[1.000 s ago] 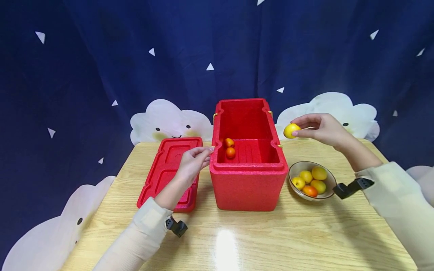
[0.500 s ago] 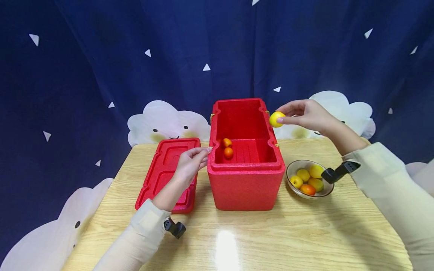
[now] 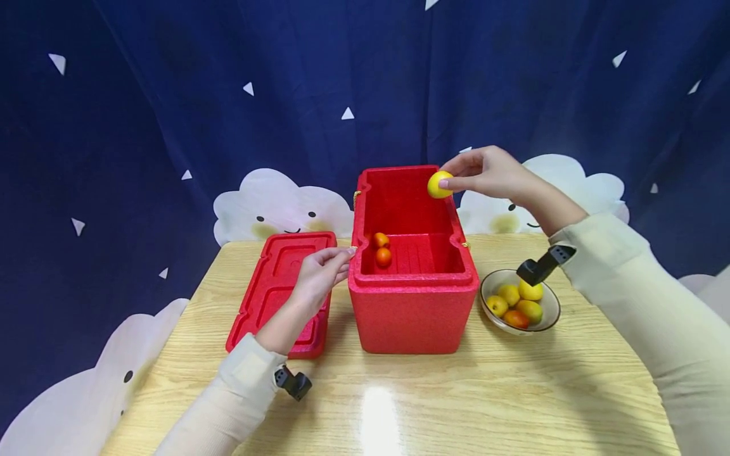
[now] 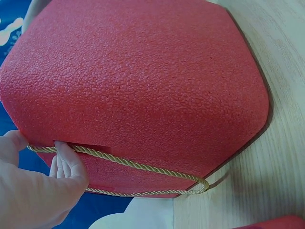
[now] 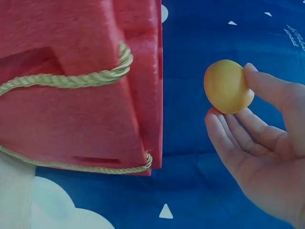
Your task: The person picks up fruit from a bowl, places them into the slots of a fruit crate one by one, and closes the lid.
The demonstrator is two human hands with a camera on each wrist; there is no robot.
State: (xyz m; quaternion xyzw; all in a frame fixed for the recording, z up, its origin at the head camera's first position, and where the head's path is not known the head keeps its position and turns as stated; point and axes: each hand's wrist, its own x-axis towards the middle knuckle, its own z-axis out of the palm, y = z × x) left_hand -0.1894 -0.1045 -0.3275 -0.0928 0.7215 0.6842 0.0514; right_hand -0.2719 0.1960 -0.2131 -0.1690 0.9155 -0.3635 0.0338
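A red foam box [image 3: 413, 320] with gold rope handles [image 4: 138, 164] stands uncovered on the table. My left hand [image 3: 325, 275] grips its left side near the rim; in the left wrist view the thumb is at the edge and a finger lies across the rope. Between thumb and fingertips, my right hand [image 3: 490, 174] pinches a small yellow fruit [image 5: 226, 87]. That fruit overlaps the far right of the box's opening in the head view, while the right wrist view shows it beyond the rim. Two orange-red round fruits [image 3: 383, 256] lie inside the box, at its left wall.
A bowl [image 3: 550, 316] with several yellow fruits and an orange-red one stands right of the box, partly under the right forearm. The red lid [image 3: 259, 304] lies to the left, beneath the left forearm. A dark blue curtain [image 3: 285, 95] hangs behind the table.
My right hand has carried the yellow fruit left and upward in the head view, from over the bowl's side to the box's far right corner. The left hand keeps its place on the box.
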